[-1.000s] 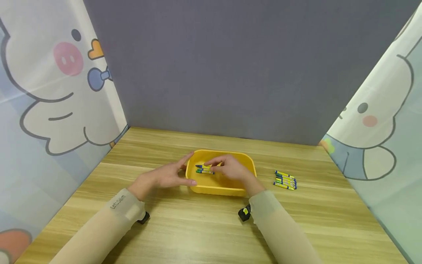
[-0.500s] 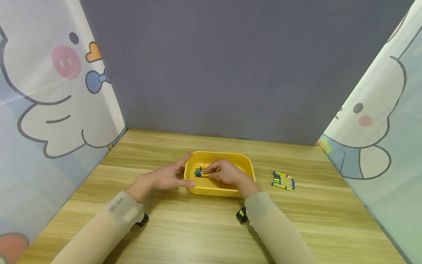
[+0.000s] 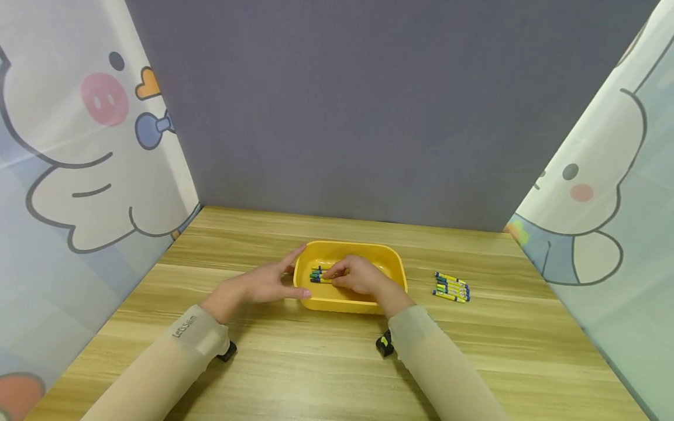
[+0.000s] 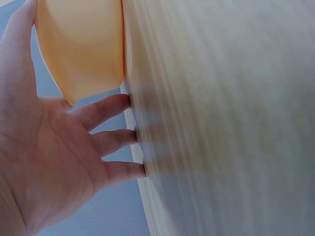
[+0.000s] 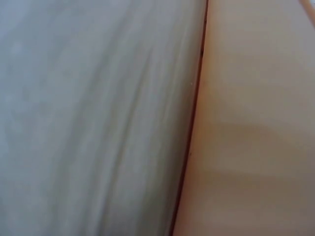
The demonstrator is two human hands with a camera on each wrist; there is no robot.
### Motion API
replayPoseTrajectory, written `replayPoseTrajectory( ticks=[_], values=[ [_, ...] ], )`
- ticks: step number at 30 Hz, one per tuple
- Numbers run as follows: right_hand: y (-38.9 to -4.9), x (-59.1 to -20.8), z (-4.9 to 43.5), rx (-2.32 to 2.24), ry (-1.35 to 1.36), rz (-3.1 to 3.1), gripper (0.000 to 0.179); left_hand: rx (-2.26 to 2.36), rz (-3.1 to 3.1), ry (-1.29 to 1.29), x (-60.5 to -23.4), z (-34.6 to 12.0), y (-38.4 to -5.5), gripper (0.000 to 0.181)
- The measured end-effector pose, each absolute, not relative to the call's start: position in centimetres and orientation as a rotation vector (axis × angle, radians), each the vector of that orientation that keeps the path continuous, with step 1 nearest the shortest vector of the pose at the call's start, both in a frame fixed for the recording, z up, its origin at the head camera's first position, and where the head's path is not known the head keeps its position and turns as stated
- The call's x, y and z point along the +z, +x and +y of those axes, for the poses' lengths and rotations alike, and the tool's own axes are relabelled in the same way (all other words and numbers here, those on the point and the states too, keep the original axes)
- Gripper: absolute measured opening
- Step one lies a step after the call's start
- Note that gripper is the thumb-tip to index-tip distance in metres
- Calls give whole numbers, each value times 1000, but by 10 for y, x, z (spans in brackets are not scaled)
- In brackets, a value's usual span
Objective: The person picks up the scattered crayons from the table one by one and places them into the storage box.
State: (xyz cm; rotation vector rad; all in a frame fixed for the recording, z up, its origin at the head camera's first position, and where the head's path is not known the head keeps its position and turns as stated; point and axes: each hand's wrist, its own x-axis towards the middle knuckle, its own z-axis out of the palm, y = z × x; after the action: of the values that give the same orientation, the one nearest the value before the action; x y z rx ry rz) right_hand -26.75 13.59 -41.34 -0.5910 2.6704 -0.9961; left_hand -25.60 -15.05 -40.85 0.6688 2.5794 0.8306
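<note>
My left hand (image 3: 263,282) spans the left end of the yellow plastic basket (image 3: 363,305), thumb at the front rim and index finger toward the back rim. In the left wrist view, the other fingers of that hand reach straight out with their tips at the tabletop. Inside the basket, my right hand (image 3: 360,276) pinches a dark-tipped crayon (image 3: 320,280) between thumb and fingers. Behind it lie a green-tipped crayon (image 3: 317,275) and a yellow-tipped crayon (image 3: 319,268), in a row. The right fingers partly cover their right ends.
Several more yellow-wrapped crayons (image 3: 451,287) lie side by side on the wooden table (image 3: 316,368), right of the basket. A grey panel (image 3: 337,111) rises at the back, and cartoon-printed sheets (image 3: 68,140) flank both sides. In the right wrist view, the basket's outer wall (image 5: 251,118) fills the right part.
My right hand has brought the dark-tipped crayon from the back of the row to its front, beside the green-tipped one. The left hand keeps its place at the basket's end.
</note>
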Motion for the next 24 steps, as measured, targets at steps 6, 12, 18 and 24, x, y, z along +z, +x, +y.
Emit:
replayPoseTrajectory(
  ticks=[6,12,18,24],
  values=[
    [-268,-412,135,-1059,-592,2659,20,824,2583,671,-407,-151,-256,121],
    [-265,-398,145,-1206,-616,2648,25,825,2585,671,-405,-149,-254,121],
    [-261,-369,184,-1379,-609,2656,31,812,2595,661,-407,-149,-255,123],
    [-260,-361,253,-1330,-466,2741,32,817,2593,659,-407,-150,-256,123]
  ],
)
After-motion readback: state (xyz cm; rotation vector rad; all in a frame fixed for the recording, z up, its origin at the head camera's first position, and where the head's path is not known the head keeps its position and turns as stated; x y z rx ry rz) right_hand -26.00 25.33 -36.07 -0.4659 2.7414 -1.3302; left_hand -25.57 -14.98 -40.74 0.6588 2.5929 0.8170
